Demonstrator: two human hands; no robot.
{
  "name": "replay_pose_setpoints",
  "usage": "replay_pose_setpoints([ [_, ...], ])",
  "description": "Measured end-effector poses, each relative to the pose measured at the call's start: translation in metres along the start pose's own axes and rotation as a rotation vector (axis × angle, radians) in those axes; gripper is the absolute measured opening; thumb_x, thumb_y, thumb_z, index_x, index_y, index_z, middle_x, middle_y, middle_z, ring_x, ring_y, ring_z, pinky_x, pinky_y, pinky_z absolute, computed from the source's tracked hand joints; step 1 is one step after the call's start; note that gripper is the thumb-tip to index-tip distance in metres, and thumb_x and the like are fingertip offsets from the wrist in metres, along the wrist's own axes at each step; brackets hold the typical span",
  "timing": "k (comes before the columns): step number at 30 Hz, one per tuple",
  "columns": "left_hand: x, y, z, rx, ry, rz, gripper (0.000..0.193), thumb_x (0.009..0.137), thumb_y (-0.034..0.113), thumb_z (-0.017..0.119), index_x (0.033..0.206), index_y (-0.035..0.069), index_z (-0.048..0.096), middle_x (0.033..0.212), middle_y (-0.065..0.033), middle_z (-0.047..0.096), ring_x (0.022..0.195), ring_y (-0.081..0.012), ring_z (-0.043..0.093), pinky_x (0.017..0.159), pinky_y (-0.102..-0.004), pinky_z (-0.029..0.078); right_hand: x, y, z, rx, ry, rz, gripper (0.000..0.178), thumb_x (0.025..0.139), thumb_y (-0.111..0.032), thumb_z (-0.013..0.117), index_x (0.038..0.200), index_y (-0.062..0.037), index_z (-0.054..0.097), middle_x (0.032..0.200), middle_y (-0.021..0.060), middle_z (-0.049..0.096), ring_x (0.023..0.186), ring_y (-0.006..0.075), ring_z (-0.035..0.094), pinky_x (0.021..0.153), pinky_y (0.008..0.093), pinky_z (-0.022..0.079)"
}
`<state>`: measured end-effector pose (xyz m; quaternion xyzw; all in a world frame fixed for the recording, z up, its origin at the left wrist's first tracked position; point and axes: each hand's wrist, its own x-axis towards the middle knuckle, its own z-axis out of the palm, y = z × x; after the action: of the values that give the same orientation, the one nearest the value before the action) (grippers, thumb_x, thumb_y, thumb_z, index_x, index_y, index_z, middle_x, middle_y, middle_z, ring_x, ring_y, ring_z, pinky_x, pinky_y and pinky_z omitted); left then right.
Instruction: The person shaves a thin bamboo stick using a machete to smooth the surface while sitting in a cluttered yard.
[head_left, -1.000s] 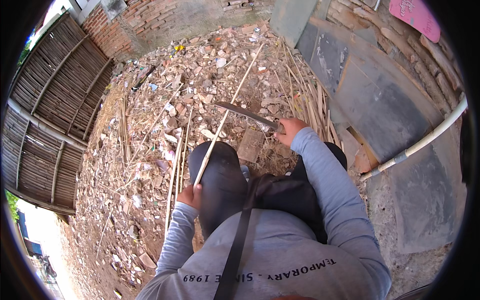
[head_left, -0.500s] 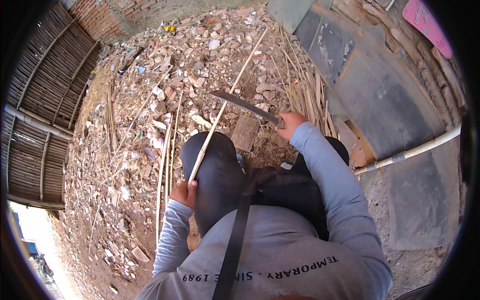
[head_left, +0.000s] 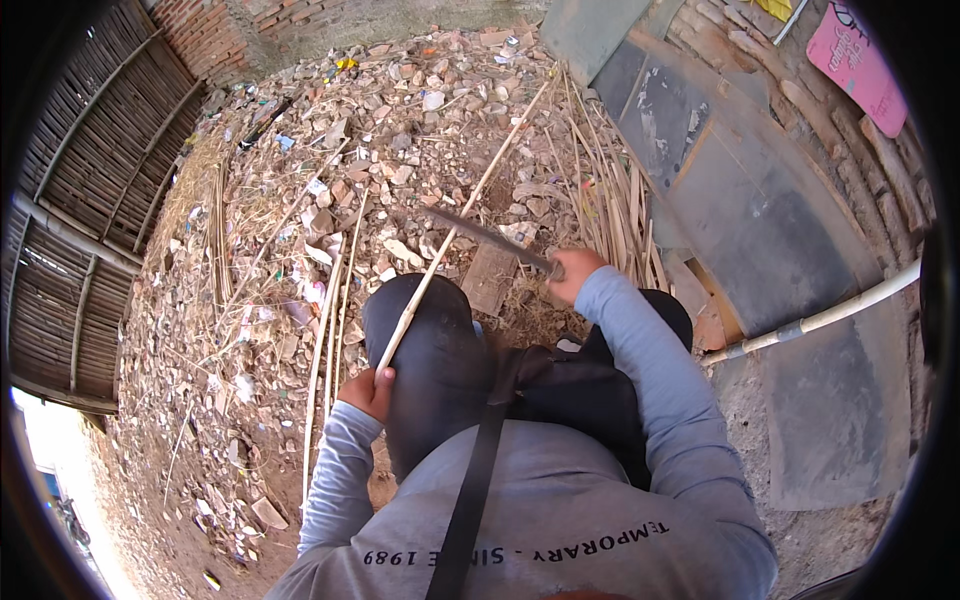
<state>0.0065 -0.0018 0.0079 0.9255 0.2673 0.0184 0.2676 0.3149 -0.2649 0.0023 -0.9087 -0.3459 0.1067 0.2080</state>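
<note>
A long pale bamboo strip [head_left: 463,222] slants away from me across my left knee, toward the far side of the rubble. My left hand [head_left: 368,393] is closed round its near end, thumb on top. In my right hand [head_left: 577,274] is the handle of a machete [head_left: 492,238], whose dark blade points left and meets or crosses the strip beyond my knees. Whether the blade's edge touches the strip I cannot tell.
More bamboo strips [head_left: 333,318] lie left of my left knee, and a bundle of strips [head_left: 612,205] lies at the right. Broken stones and litter [head_left: 400,175] cover the ground. Dark boards [head_left: 770,225] and a white pole [head_left: 850,312] are on my right; a bamboo wall [head_left: 85,170] stands left.
The machete blade has turned and now shows more edge-on, its tip lower in the view. My left hand keeps its hold on the strip. The whole view has shifted slightly.
</note>
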Motion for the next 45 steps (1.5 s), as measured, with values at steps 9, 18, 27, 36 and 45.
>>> replay_pose_setpoints([
  [9,-0.002,0.004,0.0,0.001,0.027,-0.053,0.054,0.091,0.051,0.044,0.078,0.0,0.06,0.068,-0.0246,0.059,0.069,-0.0432,0.06,0.062,-0.0482,0.046,0.009,0.016,0.004,0.017,-0.052,0.055,0.025,0.07,-0.027,0.064,0.088,-0.0105,0.064,0.082,0.0151,0.065,0.082,0.0342,0.062,0.075,0.0431,0.05],
  [18,-0.005,0.004,0.003,0.114,0.06,-0.043,0.053,0.09,0.049,0.044,0.077,0.001,0.059,0.067,-0.0254,0.059,0.068,-0.0446,0.059,0.062,-0.0509,0.045,-0.01,-0.016,-0.002,-0.093,-0.115,-0.145,0.026,0.067,-0.025,0.065,0.087,-0.008,0.064,0.08,0.0167,0.064,0.08,0.036,0.062,0.074,0.0427,0.05],
  [27,-0.003,0.0,0.008,0.102,0.124,-0.001,0.049,0.09,0.046,0.045,0.073,0.002,0.056,0.063,-0.0244,0.058,0.063,-0.0451,0.058,0.06,-0.0525,0.045,0.005,0.008,0.0,-0.02,0.004,0.071,0.026,0.07,-0.026,0.063,0.092,-0.0118,0.066,0.086,0.0157,0.066,0.085,0.0357,0.062,0.078,0.0427,0.05],
  [36,-0.007,0.005,0.006,0.131,0.116,-0.011,0.05,0.091,0.046,0.044,0.074,0.001,0.055,0.066,-0.0257,0.058,0.066,-0.0454,0.058,0.061,-0.0527,0.044,-0.005,-0.009,-0.01,-0.053,-0.181,-0.019,0.024,0.069,-0.026,0.064,0.089,-0.0125,0.065,0.083,0.0139,0.066,0.084,0.0339,0.063,0.077,0.0428,0.05],
  [45,-0.007,0.003,0.011,0.135,0.133,-0.02,0.048,0.09,0.045,0.045,0.074,0.001,0.056,0.065,-0.0248,0.058,0.065,-0.0448,0.058,0.06,-0.052,0.044,-0.004,0.002,0.007,-0.006,-0.016,-0.053,0.025,0.068,-0.026,0.065,0.087,-0.0101,0.065,0.08,0.016,0.064,0.08,0.036,0.062,0.073,0.0437,0.05],
])
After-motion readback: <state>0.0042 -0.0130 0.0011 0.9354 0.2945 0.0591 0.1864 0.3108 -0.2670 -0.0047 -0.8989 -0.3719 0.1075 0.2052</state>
